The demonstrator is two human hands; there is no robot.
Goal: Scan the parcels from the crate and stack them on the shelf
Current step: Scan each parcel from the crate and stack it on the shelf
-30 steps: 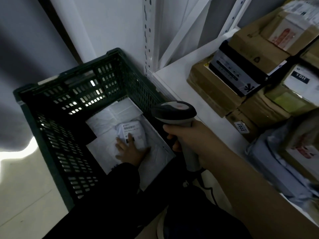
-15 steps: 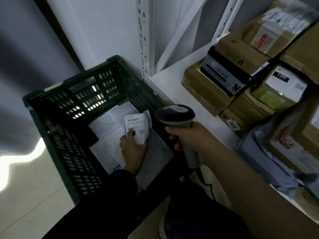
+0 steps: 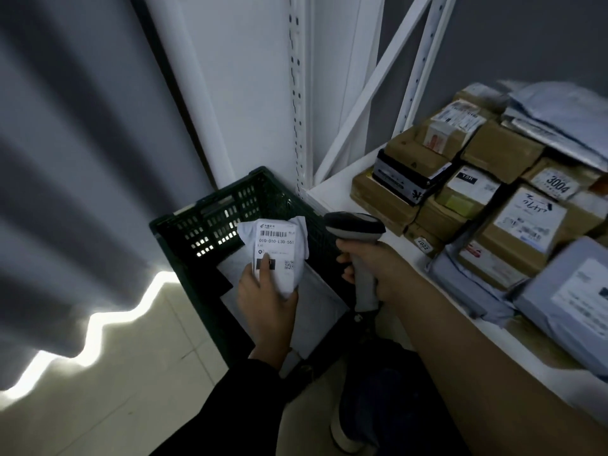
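Small white parcel (image 3: 278,245) is held label-up over the green crate (image 3: 184,218), pinched in the left grip (image 3: 266,301), thumb on the label. Scanner (image 3: 357,227) is clasped in the right grip (image 3: 371,269), fingers curled round its handle, just beside the parcel. Boxes (image 3: 493,209) are stacked on the shelf (image 3: 332,195).

Lifts the small white parcel (image 3: 279,245) up off the flat white bags (image 3: 316,307) in the crate (image 3: 204,209). Holds it now in the left hand (image 3: 266,301) high above the crate, standing up, with the label facing up. Moves the scanner (image 3: 355,225) in the right hand (image 3: 381,269) up too, just right of the parcel, over the crate's right edge.
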